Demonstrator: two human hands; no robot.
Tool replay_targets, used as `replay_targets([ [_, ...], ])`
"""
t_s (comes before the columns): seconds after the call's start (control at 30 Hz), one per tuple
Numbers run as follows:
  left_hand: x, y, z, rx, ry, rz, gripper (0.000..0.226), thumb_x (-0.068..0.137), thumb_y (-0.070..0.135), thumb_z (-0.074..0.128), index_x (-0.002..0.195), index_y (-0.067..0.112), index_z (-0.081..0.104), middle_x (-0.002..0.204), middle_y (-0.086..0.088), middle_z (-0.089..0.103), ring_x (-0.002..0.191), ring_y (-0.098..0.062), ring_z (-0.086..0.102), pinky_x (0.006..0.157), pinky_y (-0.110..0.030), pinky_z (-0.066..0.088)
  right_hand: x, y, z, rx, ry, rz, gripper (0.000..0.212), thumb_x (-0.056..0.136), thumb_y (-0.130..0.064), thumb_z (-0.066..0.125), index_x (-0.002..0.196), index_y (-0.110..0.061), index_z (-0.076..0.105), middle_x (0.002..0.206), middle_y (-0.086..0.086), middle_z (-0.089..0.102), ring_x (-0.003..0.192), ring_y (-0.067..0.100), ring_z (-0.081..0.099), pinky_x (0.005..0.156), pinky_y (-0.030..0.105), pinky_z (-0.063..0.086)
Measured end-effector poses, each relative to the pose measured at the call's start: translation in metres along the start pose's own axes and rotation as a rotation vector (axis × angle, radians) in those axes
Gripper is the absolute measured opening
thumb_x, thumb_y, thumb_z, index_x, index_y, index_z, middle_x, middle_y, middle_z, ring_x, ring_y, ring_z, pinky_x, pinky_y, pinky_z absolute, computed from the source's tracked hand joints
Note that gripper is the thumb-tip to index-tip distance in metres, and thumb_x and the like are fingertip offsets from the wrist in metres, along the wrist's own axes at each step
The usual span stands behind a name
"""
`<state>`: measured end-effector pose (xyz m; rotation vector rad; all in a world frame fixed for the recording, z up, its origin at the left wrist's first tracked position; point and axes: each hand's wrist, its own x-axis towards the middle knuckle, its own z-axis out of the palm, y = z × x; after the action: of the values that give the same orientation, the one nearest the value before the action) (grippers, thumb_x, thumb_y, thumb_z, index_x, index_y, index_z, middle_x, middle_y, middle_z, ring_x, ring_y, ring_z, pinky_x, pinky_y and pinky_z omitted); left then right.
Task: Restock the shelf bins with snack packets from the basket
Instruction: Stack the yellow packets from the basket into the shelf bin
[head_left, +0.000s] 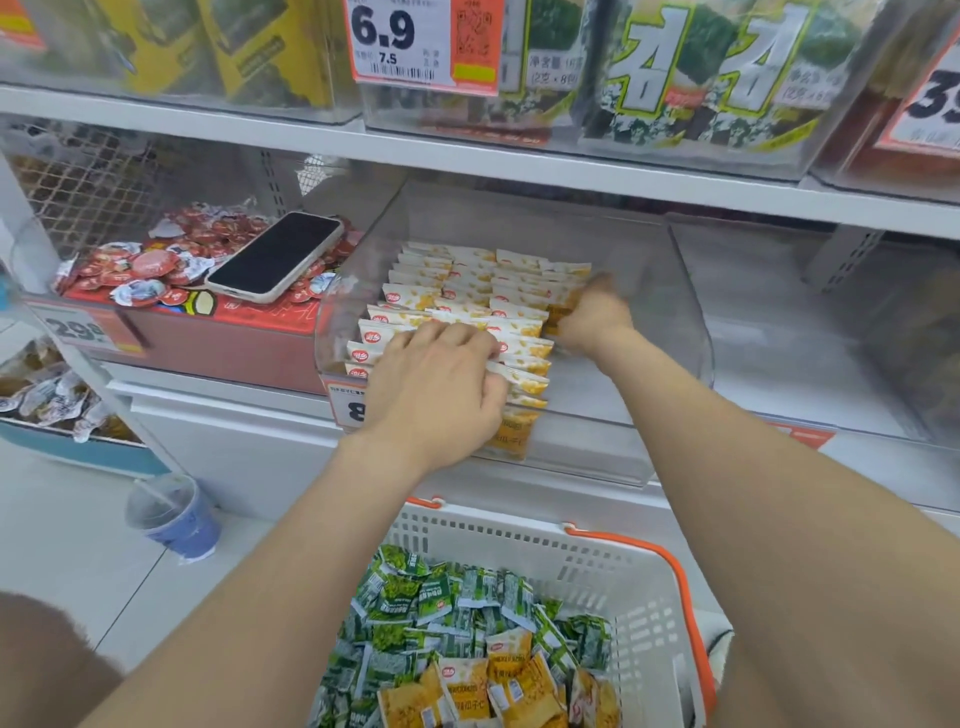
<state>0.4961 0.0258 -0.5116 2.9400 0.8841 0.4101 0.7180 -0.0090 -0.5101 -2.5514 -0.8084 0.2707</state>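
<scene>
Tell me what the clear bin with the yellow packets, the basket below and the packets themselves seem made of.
Bin: clear, glossy rigid plastic, probably acrylic; its contents show through its walls. Basket: matte white moulded plastic with slotted walls and an orange handle. Yellow packets: thin printed film with crimped ends; plastic or foil-lined, cannot tell.

Bin (675, 291): clear hard plastic, glossy, glare on the walls. Yellow packets (467, 291) inside: thin printed film, shiny, crimped ends. Green packets (415, 613): same slick film, creased. Basket (519, 540): white moulded plastic, matt, slotted walls; handle (618, 540) orange plastic, smooth. Phone (278, 257): black glass face, glossy; pale case matt. Shelf (467, 150): white painted metal, smooth. Back mesh (78, 182): wire. Price tag (423, 44): printed paper. Floor (62, 545): pale tile, smooth, slight sheen.
</scene>
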Motion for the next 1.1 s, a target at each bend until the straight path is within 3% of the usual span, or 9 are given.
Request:
replay_targets([
  [0.17, 0.000, 0.000, 0.004, -0.003, 0.005, -0.011, 0.058, 0.092, 0.042, 0.024, 0.135, 0.031, 0.061, 0.136, 0.007, 0.063, 0.123, -0.021, 0.053, 0.097, -0.041, 0.043, 0.005, 0.004, 0.004, -0.112, 0.107, 0.000, 0.105, 0.093, -0.016, 0.070, 0.158, 0.004, -0.009, 0.149, 0.027, 0.042, 0.134, 0.039, 0.048, 0.101, 0.042, 0.047],
  [0.23, -0.001, 0.000, 0.004, -0.001, 0.005, -0.014, 0.058, 0.092, 0.042, 0.024, 0.136, 0.031, 0.061, 0.137, 0.007, 0.063, 0.125, -0.021, 0.053, 0.098, -0.041, 0.042, 0.009, 0.006, 0.007, -0.144, 0.137, -0.028, 0.089, 0.091, -0.017, 0.069, 0.158, 0.003, 0.013, 0.142, 0.025, 0.048, 0.128, 0.038, 0.053, 0.093, 0.041, 0.051],
  [0.3, -0.002, 0.001, 0.003, -0.004, 0.003, -0.019, 0.058, 0.092, 0.042, 0.025, 0.136, 0.031, 0.061, 0.138, 0.007, 0.062, 0.126, -0.020, 0.052, 0.099, -0.040, 0.041, 0.010, 0.006, 0.010, -0.193, 0.055, -0.101, 0.056, 0.082, -0.025, 0.070, 0.132, -0.004, 0.054, 0.121, 0.018, 0.061, 0.110, 0.035, 0.061, 0.072, 0.032, 0.049],
  [0.37, -0.002, 0.002, 0.002, -0.010, 0.002, -0.025, 0.058, 0.093, 0.042, 0.025, 0.136, 0.031, 0.061, 0.138, 0.008, 0.062, 0.127, -0.020, 0.051, 0.100, -0.040, 0.040, 0.012, 0.007, 0.015, -0.215, -0.087, -0.141, 0.050, 0.062, -0.032, 0.062, 0.108, -0.012, 0.066, 0.105, 0.010, 0.066, 0.088, 0.029, 0.061, 0.065, 0.026, 0.040],
  [0.57, -0.004, 0.002, 0.003, -0.027, 0.037, -0.011, 0.057, 0.093, 0.042, 0.024, 0.133, 0.032, 0.064, 0.135, 0.009, 0.063, 0.126, -0.020, 0.052, 0.102, -0.040, 0.040, 0.020, 0.019, 0.019, -0.152, -0.193, -0.179, 0.051, 0.070, -0.021, 0.055, 0.121, -0.018, 0.063, 0.117, 0.006, 0.068, 0.102, 0.028, 0.063, 0.084, 0.035, 0.057],
  [0.7, -0.005, 0.000, 0.003, -0.039, 0.084, 0.020, 0.054, 0.094, 0.042, 0.025, 0.126, 0.033, 0.067, 0.132, 0.008, 0.061, 0.121, -0.021, 0.053, 0.103, -0.041, 0.038, -0.006, 0.012, -0.001, -0.189, -0.256, -0.223, 0.041, 0.086, -0.010, 0.055, 0.127, -0.010, 0.060, 0.123, 0.011, 0.065, 0.110, 0.032, 0.062, 0.094, 0.043, 0.057],
  [0.83, -0.012, 0.002, -0.001, -0.066, 0.160, 0.006, 0.038, 0.102, 0.033, 0.036, 0.126, 0.030, 0.065, 0.128, 0.003, 0.058, 0.117, -0.025, 0.053, 0.103, -0.042, 0.038, -0.052, 0.001, -0.030, -0.157, -0.038, -0.238, 0.009, 0.089, -0.001, 0.051, 0.096, -0.006, 0.056, 0.102, 0.014, 0.057, 0.092, 0.037, 0.058, 0.069, 0.037, 0.051],
  [0.97, -0.021, 0.015, -0.010, -0.379, 0.150, 0.037, 0.042, 0.094, 0.001, 0.050, 0.127, 0.024, 0.064, 0.128, -0.001, 0.057, 0.120, -0.027, 0.049, 0.102, -0.044, 0.041, -0.114, -0.003, -0.049, -0.114, 0.232, -0.445, 0.033, 0.080, -0.003, 0.048, 0.104, -0.013, 0.068, 0.104, 0.011, 0.070, 0.097, 0.036, 0.065, 0.077, 0.044, 0.057],
  [1.1, -0.036, 0.025, -0.019, -0.403, 0.372, 0.163, 0.023, 0.082, 0.003, 0.060, 0.096, 0.021, 0.065, 0.094, 0.004, 0.053, 0.095, -0.024, 0.052, 0.082, -0.042, 0.045, -0.182, 0.009, -0.056, -0.096, 0.174, -0.643, 0.030, 0.076, -0.020, 0.041, 0.090, -0.023, 0.067, 0.090, 0.005, 0.072, 0.088, 0.033, 0.066, 0.071, 0.043, 0.056],
])
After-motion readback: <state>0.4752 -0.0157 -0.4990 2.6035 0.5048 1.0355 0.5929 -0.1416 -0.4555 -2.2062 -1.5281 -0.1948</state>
